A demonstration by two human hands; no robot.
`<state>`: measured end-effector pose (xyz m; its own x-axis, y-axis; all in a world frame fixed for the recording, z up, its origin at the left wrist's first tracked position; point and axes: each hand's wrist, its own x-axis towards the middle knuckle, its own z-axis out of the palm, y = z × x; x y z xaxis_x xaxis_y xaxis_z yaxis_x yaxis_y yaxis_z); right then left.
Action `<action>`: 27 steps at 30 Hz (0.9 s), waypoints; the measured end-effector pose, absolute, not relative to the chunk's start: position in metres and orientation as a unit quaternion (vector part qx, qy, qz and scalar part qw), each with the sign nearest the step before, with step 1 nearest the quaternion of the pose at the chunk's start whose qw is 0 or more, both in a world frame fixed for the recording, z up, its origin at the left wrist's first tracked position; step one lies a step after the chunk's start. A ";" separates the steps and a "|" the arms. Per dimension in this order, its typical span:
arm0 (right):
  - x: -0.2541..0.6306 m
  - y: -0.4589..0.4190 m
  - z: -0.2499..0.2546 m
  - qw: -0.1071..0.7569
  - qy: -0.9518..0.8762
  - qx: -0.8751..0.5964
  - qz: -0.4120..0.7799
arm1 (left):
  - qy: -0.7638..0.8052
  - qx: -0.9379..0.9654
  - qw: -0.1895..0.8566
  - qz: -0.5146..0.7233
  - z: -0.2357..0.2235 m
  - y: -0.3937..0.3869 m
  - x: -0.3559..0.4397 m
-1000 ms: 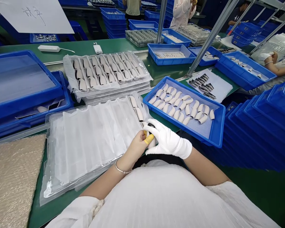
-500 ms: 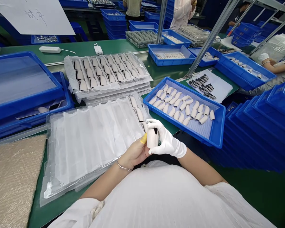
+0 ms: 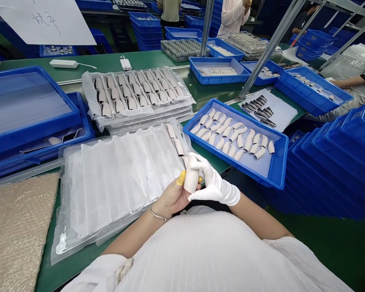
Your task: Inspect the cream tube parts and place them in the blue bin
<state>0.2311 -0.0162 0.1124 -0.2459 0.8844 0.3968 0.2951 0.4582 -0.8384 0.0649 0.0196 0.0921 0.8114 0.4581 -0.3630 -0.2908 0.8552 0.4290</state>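
A cream, ribbed, curved shell piece is held in front of my chest. My left hand, bare with yellow finger cots, grips it from the left, its thumb lying along the side. From the right, my white-gloved right hand curls its thumb and fingers around the same piece. Just beyond my hands lies a clear tray lined with white tissue, with several similar pieces in its right-hand column. To the right, a blue bin contains many loose pieces like it.
Filled, tissue-lined trays are stacked behind. Blue bins stand at left beside a tan textured sheet. Dark pointed parts lie on white paper. Stacked blue bins and a metal post stand right; a co-worker's arm shows beyond.
The shell piece has been turned and tilted between my hands, showing more of its ribbed outer face. My right fingers have shifted on it. The co-worker's gloved hand at right has lowered behind a bin.
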 end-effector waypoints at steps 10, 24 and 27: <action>0.237 0.007 0.118 0.542 -0.590 -0.519 0.297 | 0.264 0.211 0.912 0.231 0.104 0.011 0.064; 0.240 -0.008 0.128 0.505 -0.456 -0.550 0.484 | 0.296 0.233 0.890 0.257 0.106 0.013 0.063; 0.235 -0.013 0.131 0.461 -0.538 -0.569 0.419 | 0.305 0.245 0.880 0.269 0.108 0.012 0.064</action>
<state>0.2348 -0.0131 0.1314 0.0716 0.9972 0.0196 0.2256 0.0029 -0.9742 0.0639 0.0123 0.1079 0.6696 0.6224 -0.4053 -0.3237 0.7357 0.5950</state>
